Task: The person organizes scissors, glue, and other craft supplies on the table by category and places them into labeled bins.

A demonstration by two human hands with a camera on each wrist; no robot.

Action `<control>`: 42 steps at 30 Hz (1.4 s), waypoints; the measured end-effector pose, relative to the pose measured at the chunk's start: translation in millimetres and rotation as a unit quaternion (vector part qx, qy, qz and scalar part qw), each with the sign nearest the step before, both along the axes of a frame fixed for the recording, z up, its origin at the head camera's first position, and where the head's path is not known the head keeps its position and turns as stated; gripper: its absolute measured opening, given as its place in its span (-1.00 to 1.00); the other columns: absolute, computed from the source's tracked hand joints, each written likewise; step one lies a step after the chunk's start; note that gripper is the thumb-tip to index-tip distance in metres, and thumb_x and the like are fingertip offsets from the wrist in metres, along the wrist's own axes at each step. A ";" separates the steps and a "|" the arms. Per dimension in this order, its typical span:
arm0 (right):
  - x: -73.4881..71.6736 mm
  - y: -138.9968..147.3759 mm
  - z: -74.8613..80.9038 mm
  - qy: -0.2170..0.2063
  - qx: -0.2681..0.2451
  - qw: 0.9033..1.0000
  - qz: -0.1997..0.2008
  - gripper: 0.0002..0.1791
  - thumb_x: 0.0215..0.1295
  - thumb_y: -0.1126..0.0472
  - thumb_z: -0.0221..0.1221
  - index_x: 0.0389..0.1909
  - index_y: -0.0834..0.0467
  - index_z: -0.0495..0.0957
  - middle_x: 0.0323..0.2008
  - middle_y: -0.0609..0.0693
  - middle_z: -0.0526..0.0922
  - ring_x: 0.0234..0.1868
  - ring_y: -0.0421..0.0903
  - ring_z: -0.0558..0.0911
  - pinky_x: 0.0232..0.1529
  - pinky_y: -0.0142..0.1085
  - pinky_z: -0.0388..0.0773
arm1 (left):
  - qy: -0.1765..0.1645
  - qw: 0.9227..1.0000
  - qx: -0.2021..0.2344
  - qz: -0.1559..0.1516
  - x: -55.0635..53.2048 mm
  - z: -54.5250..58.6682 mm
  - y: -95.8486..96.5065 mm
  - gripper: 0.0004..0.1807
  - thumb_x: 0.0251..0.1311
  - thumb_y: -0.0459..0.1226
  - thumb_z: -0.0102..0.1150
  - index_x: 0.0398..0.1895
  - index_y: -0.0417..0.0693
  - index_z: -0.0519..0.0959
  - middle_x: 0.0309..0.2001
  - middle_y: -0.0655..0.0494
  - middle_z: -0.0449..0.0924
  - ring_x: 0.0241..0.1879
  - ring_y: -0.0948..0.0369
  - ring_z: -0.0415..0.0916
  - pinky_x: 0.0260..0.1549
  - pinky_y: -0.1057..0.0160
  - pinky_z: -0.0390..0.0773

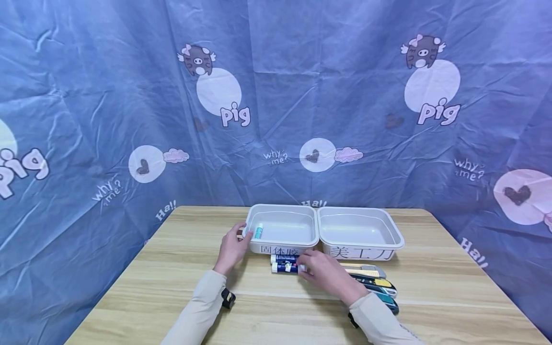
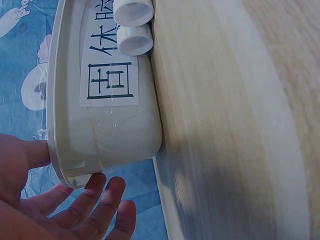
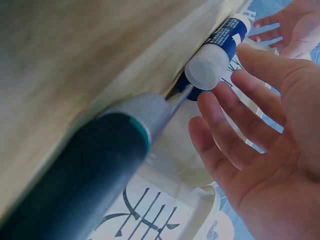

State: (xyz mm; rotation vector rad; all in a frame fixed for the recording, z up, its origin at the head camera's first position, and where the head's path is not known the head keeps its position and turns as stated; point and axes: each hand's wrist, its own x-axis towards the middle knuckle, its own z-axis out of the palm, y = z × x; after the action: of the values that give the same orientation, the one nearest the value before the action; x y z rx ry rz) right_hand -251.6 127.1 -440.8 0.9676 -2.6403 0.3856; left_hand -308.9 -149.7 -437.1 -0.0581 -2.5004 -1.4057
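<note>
My left hand (image 1: 233, 249) holds the left end of a white plastic bin (image 1: 280, 207), its thumb at the rim and its fingers under the corner. A small teal-and-white glue stick (image 1: 258, 232) stands inside that bin. In front of its label lie two blue glue sticks (image 1: 284, 268) with white ends. Over their right ends is my right hand (image 1: 325, 270). The right wrist view shows its fingers spread, with fingertips right beside the clear cap of the nearer blue glue stick (image 3: 223, 40). Several utility knives (image 1: 381, 283) lie partly under the right hand and forearm.
A second white bin (image 1: 398, 235) with a black-lettered label stands against the first bin's right side. Both sit near the back edge of the wooden table (image 1: 267, 311). A blue printed curtain (image 1: 276, 96) hangs behind.
</note>
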 end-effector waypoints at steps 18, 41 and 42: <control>-0.1 0.7 1.2 0.005 0.005 1.000 0.018 -0.73 0.15 0.24 0.47 -0.11 0.11 0.72 -0.13 -0.05 0.71 -0.15 -0.12 0.70 -0.12 -0.24 0.68 | 0.003 1.000 -0.007 0.000 -1.0 1.1 -0.1 -0.52 0.42 -0.25 0.19 0.32 -0.30 0.48 0.00 -0.34 0.65 -0.22 0.02 0.66 -0.25 0.12 0.65; 0.7 -0.2 1.7 -0.030 0.014 0.999 0.033 -0.73 0.16 0.27 0.45 -0.10 0.08 0.73 -0.18 -0.07 0.79 -0.20 -0.12 0.74 -0.18 -0.26 0.69 | 0.006 1.000 -0.007 0.001 0.7 1.4 0.2 -0.52 0.41 -0.25 0.20 0.31 -0.30 0.49 -0.05 -0.31 0.67 -0.25 0.03 0.67 -0.27 0.14 0.64; 0.9 -0.2 1.8 -0.034 0.013 0.999 0.034 -0.74 0.17 0.27 0.44 -0.10 0.07 0.73 -0.18 -0.07 0.79 -0.21 -0.13 0.74 -0.19 -0.27 0.69 | 0.006 1.000 -0.007 0.002 0.7 1.3 0.1 -0.52 0.41 -0.25 0.20 0.31 -0.30 0.49 -0.04 -0.31 0.67 -0.25 0.03 0.67 -0.27 0.14 0.64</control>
State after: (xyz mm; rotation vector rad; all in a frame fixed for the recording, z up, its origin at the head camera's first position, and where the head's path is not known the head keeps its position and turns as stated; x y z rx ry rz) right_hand -250.8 126.9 -439.0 1.0732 -2.6846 0.4086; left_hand -308.2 -149.5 -435.8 -0.0645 -2.5009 -1.3818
